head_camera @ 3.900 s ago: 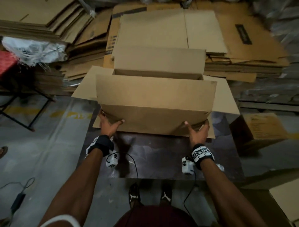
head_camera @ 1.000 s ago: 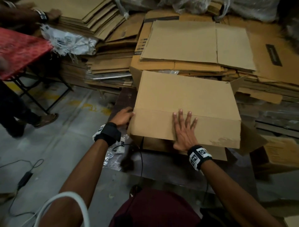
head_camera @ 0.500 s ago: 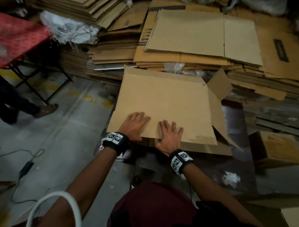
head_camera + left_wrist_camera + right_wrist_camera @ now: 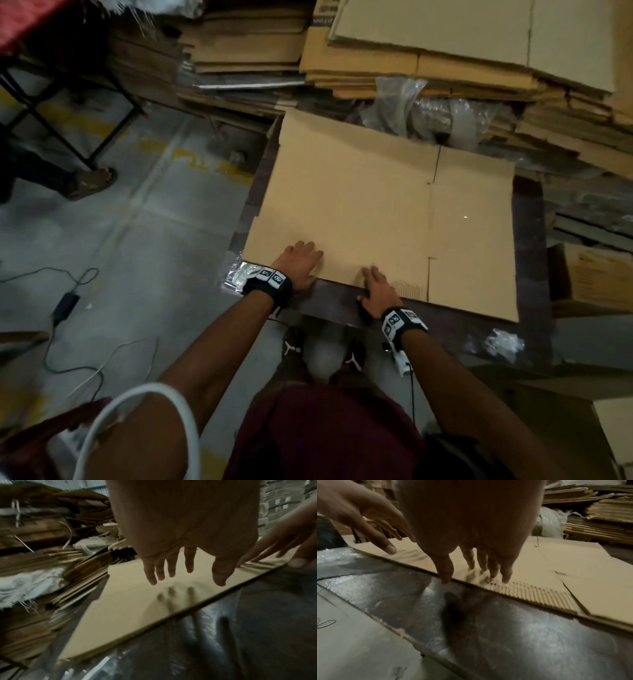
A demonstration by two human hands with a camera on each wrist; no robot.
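Your left hand (image 4: 297, 265) and right hand (image 4: 376, 291) are both unclenched, fingers straight, grasping nothing. They are spread at the near edge of the flattened carton (image 4: 359, 198). The right thumb sits at that edge against the dark table (image 4: 462, 329). The left fingers cast a shadow just under them, so I cannot tell whether they press or hover.

The carton lies flat across the tabletop, its near edge set back from the table's own.

Mind three things:
- **Creases:** they may spring open once you lift your palms, since nothing else weighs the board down.
- **Torn patch:** the torn, fluted patch (image 4: 530, 592) beside your right fingertips looks weak. Grip there and it will likely rip.
- **Slippery surface:** the crinkled plastic film (image 4: 236, 274) by the left corner and the glossy tabletop give little friction. A sideways push could send the sheet skating toward the clear bags (image 4: 421, 106) and the stacks of flat cardboard (image 4: 376, 65) beyond.
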